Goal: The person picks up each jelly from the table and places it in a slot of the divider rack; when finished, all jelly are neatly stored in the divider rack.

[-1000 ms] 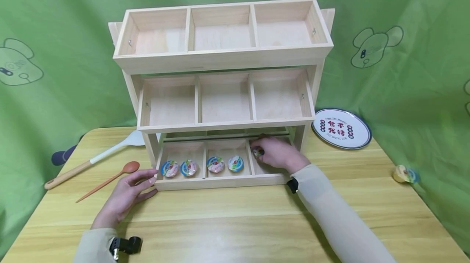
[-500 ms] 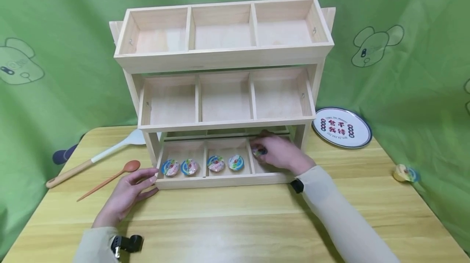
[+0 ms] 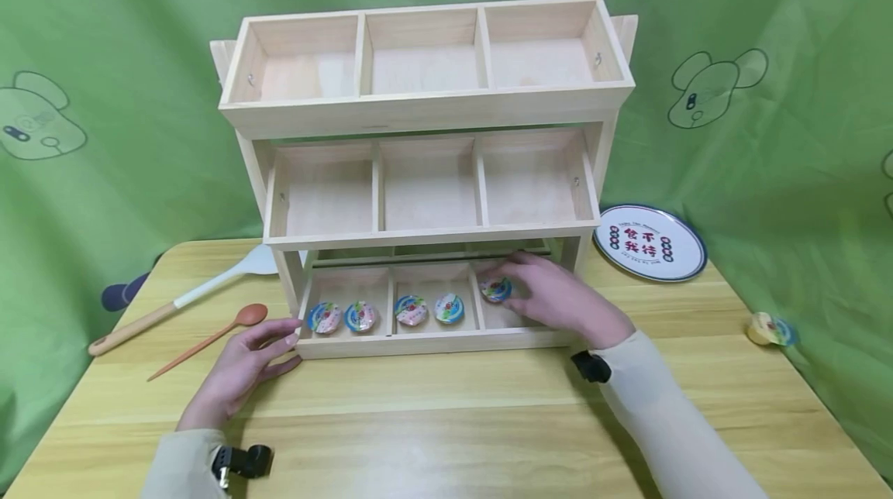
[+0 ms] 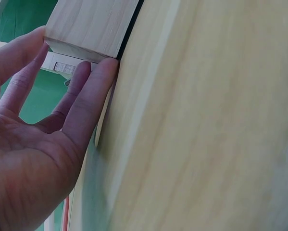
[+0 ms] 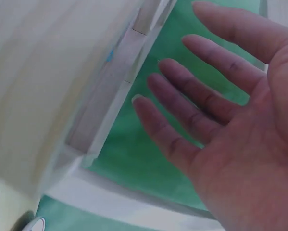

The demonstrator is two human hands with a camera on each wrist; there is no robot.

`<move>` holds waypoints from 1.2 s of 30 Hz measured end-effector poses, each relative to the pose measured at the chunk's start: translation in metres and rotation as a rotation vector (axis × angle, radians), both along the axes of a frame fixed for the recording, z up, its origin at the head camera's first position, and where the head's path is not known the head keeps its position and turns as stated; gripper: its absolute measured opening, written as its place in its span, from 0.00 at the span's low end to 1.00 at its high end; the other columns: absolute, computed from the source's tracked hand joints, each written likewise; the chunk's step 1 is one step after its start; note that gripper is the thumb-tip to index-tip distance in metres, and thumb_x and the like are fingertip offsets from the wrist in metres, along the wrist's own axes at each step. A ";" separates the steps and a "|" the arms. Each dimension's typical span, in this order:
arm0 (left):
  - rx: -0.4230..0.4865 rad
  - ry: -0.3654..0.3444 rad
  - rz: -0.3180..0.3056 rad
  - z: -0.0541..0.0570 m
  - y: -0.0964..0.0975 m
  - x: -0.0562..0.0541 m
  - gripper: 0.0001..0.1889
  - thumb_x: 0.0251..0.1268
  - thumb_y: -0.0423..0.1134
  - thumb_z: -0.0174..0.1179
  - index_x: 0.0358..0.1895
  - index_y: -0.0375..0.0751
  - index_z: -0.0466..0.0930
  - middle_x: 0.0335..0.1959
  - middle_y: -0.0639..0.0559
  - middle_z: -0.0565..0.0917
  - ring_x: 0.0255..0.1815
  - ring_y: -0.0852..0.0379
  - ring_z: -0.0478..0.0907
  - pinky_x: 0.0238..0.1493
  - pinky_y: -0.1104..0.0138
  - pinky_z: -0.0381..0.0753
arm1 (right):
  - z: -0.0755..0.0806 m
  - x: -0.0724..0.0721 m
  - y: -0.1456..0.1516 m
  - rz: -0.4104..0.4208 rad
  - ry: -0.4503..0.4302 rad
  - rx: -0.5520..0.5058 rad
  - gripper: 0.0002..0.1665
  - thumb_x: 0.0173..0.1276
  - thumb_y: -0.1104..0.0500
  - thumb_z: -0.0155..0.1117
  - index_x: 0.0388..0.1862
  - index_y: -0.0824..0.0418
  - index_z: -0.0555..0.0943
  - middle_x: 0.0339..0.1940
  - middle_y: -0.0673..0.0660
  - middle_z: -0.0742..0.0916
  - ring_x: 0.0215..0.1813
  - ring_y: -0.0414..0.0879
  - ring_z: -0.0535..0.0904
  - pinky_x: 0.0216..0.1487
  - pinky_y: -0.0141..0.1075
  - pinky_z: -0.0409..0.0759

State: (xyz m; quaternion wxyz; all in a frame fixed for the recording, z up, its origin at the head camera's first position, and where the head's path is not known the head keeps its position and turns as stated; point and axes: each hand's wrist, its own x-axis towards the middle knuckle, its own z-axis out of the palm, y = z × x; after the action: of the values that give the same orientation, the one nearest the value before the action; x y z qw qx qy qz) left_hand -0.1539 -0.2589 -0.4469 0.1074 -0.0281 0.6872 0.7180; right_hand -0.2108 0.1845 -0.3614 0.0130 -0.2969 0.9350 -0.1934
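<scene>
A jelly cup (image 3: 496, 289) with a blue-and-white lid lies in the right compartment of the bottom tray (image 3: 432, 345), part of a wooden three-tier rack. My right hand (image 3: 551, 294) is beside that cup, fingers loose; whether they touch it I cannot tell. In the right wrist view this hand (image 5: 230, 130) shows its palm, with fingers extended and apart. My left hand (image 3: 233, 371) touches the tray's left front corner. The left wrist view has its fingertips against the board end (image 4: 81, 50). Two more cups (image 3: 324, 318) sit in the left compartment, two others (image 3: 411, 311) in the middle one.
Two upper trays (image 3: 425, 113) overhang the bottom one. A white spatula (image 3: 209, 288) and an orange spoon (image 3: 205, 348) lie at left. An oval plate (image 3: 650, 243) stands right of the rack. Another jelly cup (image 3: 767, 330) lies near the table's right edge. Green cloth surrounds the table.
My right hand has loosened from the cup in the right compartment and shifted right, so its lid shows more. The left hand stays at the tray corner.
</scene>
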 end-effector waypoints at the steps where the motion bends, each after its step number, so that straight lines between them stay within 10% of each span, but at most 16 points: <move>1: 0.001 0.001 0.000 0.000 0.000 0.000 0.21 0.68 0.31 0.61 0.61 0.24 0.73 0.58 0.40 0.72 0.55 0.51 0.77 0.56 0.54 0.81 | 0.001 0.002 0.001 0.004 0.005 0.005 0.26 0.58 0.64 0.73 0.58 0.63 0.81 0.58 0.62 0.81 0.59 0.60 0.75 0.61 0.55 0.77; 36: 0.002 -0.018 0.010 0.003 0.000 0.001 0.21 0.67 0.31 0.62 0.61 0.25 0.73 0.59 0.36 0.71 0.51 0.55 0.79 0.57 0.55 0.81 | 0.024 0.053 0.072 -0.101 0.003 -0.042 0.24 0.64 0.64 0.68 0.60 0.64 0.79 0.59 0.64 0.80 0.62 0.63 0.73 0.63 0.62 0.70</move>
State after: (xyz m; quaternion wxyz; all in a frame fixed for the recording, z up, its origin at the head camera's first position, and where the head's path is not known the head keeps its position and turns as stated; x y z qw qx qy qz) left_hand -0.1533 -0.2584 -0.4443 0.1100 -0.0376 0.6854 0.7188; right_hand -0.1579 0.2564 -0.3377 -0.0044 -0.2497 0.9445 -0.2132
